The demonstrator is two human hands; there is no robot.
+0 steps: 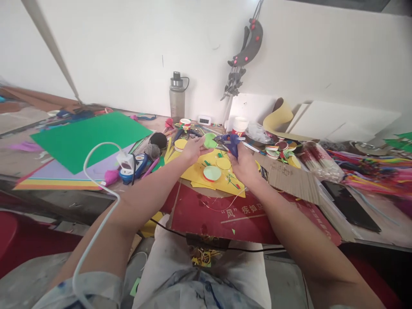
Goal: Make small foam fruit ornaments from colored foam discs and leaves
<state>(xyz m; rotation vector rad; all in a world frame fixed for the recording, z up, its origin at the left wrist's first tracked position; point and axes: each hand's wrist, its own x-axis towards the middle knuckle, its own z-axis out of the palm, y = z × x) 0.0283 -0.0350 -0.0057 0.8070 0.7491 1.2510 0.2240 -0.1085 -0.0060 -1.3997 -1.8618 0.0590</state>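
While my left hand [193, 150] pinches the green disc [210, 140] at centre frame, my right hand [247, 166] curls round the glue gun [233, 145] just beside it; one slip could burn my left hand.

We face plain white wall [122, 51], dark diagonal strip [53, 47] at left. Our long surface [22, 159] runs along wall. Red seats [8, 236] at far left, partly cut off. Grey floor [285, 283] shows below. Our light falls pale and even.
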